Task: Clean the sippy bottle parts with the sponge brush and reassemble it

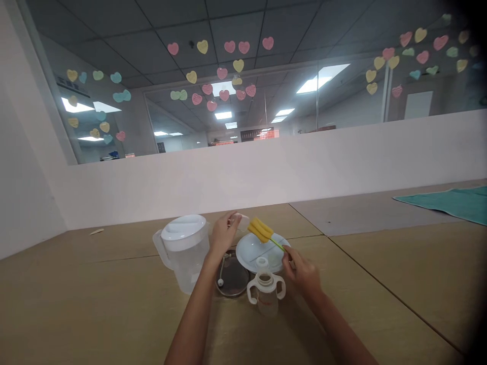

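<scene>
My left hand (225, 230) is closed on a small translucent bottle cap (242, 222), held above the far left side of a white bowl (247, 256). Between the fingers of my right hand (304, 271) is the thin green handle of a bottle brush (261, 230). Its yellow sponge head is close to the cap's open end; whether they touch I cannot tell. Below, a clear baby bottle (267, 301) with two white side handles stands upright and uncapped. Behind its mouth a small whitish ring-like part (262, 262) shows at the bowl's near side.
A lidded clear plastic pitcher (188, 258) stands left of my left forearm. Partly under that arm lies a round dark metal tray (236, 281) with a white cord (221, 276) on it. A teal cloth (452, 203) lies far right. Behind the wooden table (95, 304) rises a white wall (266, 175).
</scene>
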### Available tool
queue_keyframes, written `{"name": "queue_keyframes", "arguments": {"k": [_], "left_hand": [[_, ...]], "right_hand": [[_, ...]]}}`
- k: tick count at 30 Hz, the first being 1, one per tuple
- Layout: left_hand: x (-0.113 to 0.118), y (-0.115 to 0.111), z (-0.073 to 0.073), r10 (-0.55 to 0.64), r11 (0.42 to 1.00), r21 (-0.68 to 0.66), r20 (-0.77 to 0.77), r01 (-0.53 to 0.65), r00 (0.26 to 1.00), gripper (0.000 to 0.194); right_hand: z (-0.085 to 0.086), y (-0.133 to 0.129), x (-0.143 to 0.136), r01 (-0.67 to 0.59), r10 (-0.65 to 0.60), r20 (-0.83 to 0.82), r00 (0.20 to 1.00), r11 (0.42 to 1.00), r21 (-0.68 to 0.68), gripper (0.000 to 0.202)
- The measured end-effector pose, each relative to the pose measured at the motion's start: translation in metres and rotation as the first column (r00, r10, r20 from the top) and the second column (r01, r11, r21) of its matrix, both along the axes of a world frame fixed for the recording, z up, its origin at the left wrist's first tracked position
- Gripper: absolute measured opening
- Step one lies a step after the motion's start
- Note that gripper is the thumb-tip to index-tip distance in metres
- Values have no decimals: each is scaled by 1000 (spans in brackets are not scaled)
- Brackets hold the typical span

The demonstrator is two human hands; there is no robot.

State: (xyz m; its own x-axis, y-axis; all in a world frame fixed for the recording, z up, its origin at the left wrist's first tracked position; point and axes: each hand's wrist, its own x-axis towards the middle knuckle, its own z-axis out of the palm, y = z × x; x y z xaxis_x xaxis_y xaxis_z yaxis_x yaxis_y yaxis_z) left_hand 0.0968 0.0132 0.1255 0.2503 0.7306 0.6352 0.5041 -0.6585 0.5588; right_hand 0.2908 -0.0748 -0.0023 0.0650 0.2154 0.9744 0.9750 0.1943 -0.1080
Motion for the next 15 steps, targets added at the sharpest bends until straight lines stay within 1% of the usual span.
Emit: {"name": "queue_keyframes", "arguments": {"k": [2,4,5,6,8,10,15], "left_hand": [[-6,2,-2,170,983,98,-134,-157,976,42],[-10,4,-6,294,955,138,-311,-263,904,42],[-11,6,-9,318,948,128,-403,-291,858,42],[-11,7,-12,312,948,99,-486,-303,817,41],[-11,12,-20,246,956,21,-598,-292,763,41],[-10,17,-29,188,961,-39,-639,-275,746,43],[-10,33,-47,103,956,-135,-678,-261,728,46]], "right_hand": [[-1,1,1,15,-16,-74,997,1000,-14,23],[-2,1,1,40,-43,-131,990,999,-26,26],[-2,1,2,52,-57,-149,987,998,-35,27],[-2,1,2,61,-67,-162,985,997,-45,28],[-2,1,2,62,-74,-178,981,995,-73,30],[-3,2,2,58,-74,-183,980,994,-93,32],[-6,4,3,57,-81,-175,981,989,-139,34]]}}
